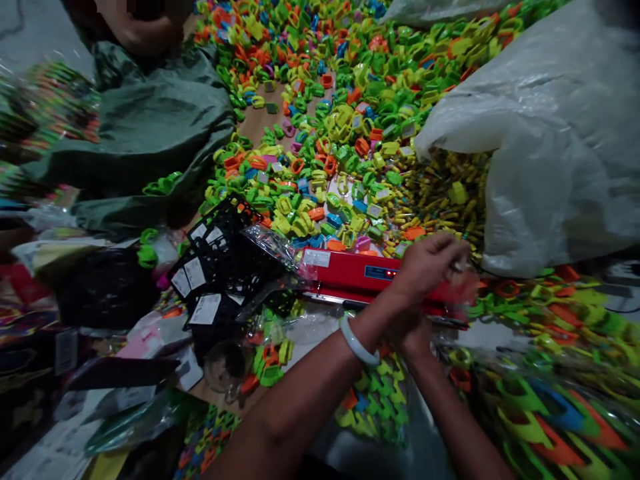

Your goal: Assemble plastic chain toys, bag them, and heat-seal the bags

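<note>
My left hand (434, 265), with a pale bangle (357, 343) on its wrist, reaches across to the right over a long red device (345, 270). The device has a small display with lit red marks and looks like a bag sealer. The left fingers are closed in a pinch; something clear and blurred shows by the fingertips, too unclear to name. Lower and partly behind the left wrist is my right hand (416, 337), its fingers mostly hidden. Below the wrists lies a clear bag of colourful plastic pieces (375, 403).
Loose green, yellow and orange plastic pieces (310, 193) cover the surface beyond. A large white sack (550, 147) with small yellow items stands right. Black labelled packaging (220, 273) and a dark green sack (160, 127) lie left. Part of another person shows at top left.
</note>
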Demonstrator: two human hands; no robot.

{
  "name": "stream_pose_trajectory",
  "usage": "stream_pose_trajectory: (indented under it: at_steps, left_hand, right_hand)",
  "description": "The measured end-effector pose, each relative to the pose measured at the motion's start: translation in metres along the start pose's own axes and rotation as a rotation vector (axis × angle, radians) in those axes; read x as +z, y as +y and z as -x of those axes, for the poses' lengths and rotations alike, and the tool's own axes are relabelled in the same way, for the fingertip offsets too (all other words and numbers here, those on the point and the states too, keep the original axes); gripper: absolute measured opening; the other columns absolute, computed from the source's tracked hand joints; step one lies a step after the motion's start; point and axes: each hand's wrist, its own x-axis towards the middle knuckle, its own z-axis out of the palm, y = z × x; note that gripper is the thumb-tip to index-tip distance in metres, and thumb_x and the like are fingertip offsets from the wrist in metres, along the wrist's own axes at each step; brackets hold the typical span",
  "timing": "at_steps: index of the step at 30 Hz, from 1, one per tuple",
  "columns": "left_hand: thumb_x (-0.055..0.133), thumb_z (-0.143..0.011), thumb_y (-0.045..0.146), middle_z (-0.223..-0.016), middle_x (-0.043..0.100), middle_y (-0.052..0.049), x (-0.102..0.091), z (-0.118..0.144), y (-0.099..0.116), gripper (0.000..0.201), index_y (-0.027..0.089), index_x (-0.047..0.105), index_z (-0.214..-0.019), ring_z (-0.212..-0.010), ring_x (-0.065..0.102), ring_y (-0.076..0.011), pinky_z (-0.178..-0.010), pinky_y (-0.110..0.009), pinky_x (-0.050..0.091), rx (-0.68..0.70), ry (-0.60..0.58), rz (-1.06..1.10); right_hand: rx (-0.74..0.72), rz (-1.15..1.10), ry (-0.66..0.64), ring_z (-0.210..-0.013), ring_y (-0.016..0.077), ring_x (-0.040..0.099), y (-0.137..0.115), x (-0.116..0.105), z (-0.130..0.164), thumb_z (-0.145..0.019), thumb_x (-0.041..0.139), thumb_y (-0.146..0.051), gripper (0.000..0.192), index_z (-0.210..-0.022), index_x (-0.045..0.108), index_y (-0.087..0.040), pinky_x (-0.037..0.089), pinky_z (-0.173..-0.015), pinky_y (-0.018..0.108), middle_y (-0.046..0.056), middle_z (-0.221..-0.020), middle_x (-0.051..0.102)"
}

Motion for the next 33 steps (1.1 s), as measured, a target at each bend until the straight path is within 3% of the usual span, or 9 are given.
stream_pose_trajectory:
  at_steps: [3, 6, 9, 11, 15, 18, 21, 26, 33]
  left_hand:
    - [0.052, -0.091, 0.036, -0.065, 0.051, 0.006, -0.047, 0.004, 0.021, 0.022, 0.018, 0.049, -0.077, -0.049, 0.047, -0.0044, -0.051, -0.017, 0.039, 0.130, 0.258, 0.295]
    - [0.053, -0.090, 0.033, -0.066, 0.049, 0.006, -0.119, 0.041, 0.018, 0.020, 0.018, 0.050, -0.077, -0.052, 0.048, -0.0038, -0.051, -0.016, 0.039, 0.168, 0.678, 0.106]
    - [0.042, -0.094, 0.043, -0.080, 0.059, 0.000, -0.174, 0.099, -0.004, 0.031, 0.016, 0.055, -0.090, -0.065, 0.057, -0.0092, -0.062, -0.022, 0.049, -0.078, 0.964, -0.162]
    - [0.028, -0.096, 0.050, -0.107, 0.062, -0.010, -0.184, 0.142, -0.022, 0.047, 0.015, 0.057, -0.108, -0.093, 0.062, -0.0185, -0.084, -0.036, 0.053, -0.313, 0.902, -0.438]
    - [0.040, -0.090, 0.045, -0.143, 0.041, -0.025, -0.136, 0.213, -0.064, 0.064, 0.005, 0.038, -0.141, -0.137, 0.035, -0.0329, -0.116, -0.051, 0.026, -0.489, 0.813, -0.598]
    - [0.044, -0.086, 0.043, -0.155, 0.019, -0.029, -0.080, 0.240, -0.098, 0.071, 0.000, 0.036, -0.142, -0.145, 0.020, -0.0377, -0.116, -0.057, 0.019, -0.633, 0.548, -0.724]
    - [0.046, -0.084, 0.044, -0.156, 0.019, -0.028, -0.043, 0.247, -0.123, 0.070, 0.001, 0.041, -0.140, -0.147, 0.015, -0.0371, -0.117, -0.058, 0.016, -0.683, 0.400, -0.763]
    - [0.038, -0.085, 0.065, -0.132, 0.059, -0.016, -0.027, 0.251, -0.129, 0.069, 0.016, 0.051, -0.132, -0.120, 0.058, -0.0320, -0.104, -0.048, 0.044, -1.000, 0.269, -0.180]
    - [0.050, -0.082, 0.056, -0.140, 0.054, -0.010, -0.036, 0.295, -0.072, 0.060, 0.018, 0.056, -0.127, -0.131, 0.050, -0.0285, -0.110, -0.041, 0.042, -0.814, 0.183, -0.187]
  right_hand:
    - [-0.068, 0.072, -0.054, -0.076, 0.0189, 0.052, -0.009, -0.005, -0.003, -0.087, 0.044, -0.022, 0.023, -0.071, 0.061, -0.019, 0.036, -0.066, 0.028, 0.005, -0.078, 0.058]
    - [-0.076, 0.096, -0.063, -0.075, 0.0170, 0.050, -0.017, -0.014, -0.005, -0.087, 0.050, -0.020, 0.021, -0.068, 0.059, -0.018, 0.036, -0.066, 0.027, 0.004, -0.077, 0.055]
    - [-0.116, 0.018, 0.020, -0.086, 0.0198, 0.052, -0.021, -0.023, 0.005, -0.091, 0.051, -0.025, 0.017, -0.088, 0.065, -0.017, 0.042, -0.078, 0.030, 0.007, -0.089, 0.058]
    - [-0.072, -0.099, 0.139, -0.101, 0.0222, 0.052, -0.020, -0.025, 0.023, -0.094, 0.047, -0.033, 0.027, -0.110, 0.062, -0.017, 0.043, -0.091, 0.036, 0.010, -0.105, 0.058]
    - [0.348, -0.305, 0.242, -0.120, 0.0286, 0.049, -0.009, -0.011, 0.081, -0.088, 0.048, -0.060, 0.067, -0.134, 0.046, -0.012, 0.040, -0.103, 0.045, 0.020, -0.130, 0.050]
    - [0.659, -0.583, -0.005, -0.130, 0.0309, 0.045, -0.003, 0.001, 0.117, -0.081, 0.044, -0.075, 0.090, -0.142, 0.037, -0.010, 0.038, -0.108, 0.045, 0.022, -0.142, 0.044]
    - [0.678, -0.834, -0.196, -0.135, 0.0255, 0.043, -0.007, 0.003, 0.132, -0.084, 0.041, -0.074, 0.078, -0.139, 0.044, -0.019, 0.032, -0.113, 0.041, 0.012, -0.143, 0.049]
    - [0.610, -0.898, -0.183, -0.122, 0.0231, 0.055, -0.027, -0.013, 0.131, -0.085, 0.048, -0.069, 0.065, -0.128, 0.054, -0.021, 0.040, -0.106, 0.038, 0.007, -0.130, 0.061]
    - [0.582, -0.726, -0.172, -0.115, 0.0250, 0.059, -0.071, -0.088, 0.157, -0.086, 0.057, -0.054, 0.052, -0.127, 0.057, -0.022, 0.045, -0.099, 0.037, 0.006, -0.122, 0.065]
